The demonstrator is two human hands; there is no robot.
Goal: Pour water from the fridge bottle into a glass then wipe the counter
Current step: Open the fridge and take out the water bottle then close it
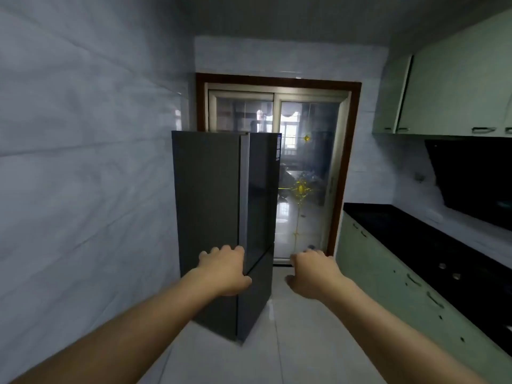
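A tall dark grey fridge [210,206] stands against the left wall, doors closed. My left hand [225,270] is at the front corner edge of the upper door, fingers curled around that edge near the seam between the two doors. My right hand [313,273] hovers in the air to the right of the fridge, fingers loosely curled, holding nothing. No bottle, glass or cloth is visible. The black counter [410,234] runs along the right side.
Pale green lower cabinets [368,270] sit under the counter, with matching upper cabinets [448,98] and a black range hood [476,176] above. A sliding glass door [304,173] closes the far end. White floor tiles [291,328] lie between fridge and cabinets.
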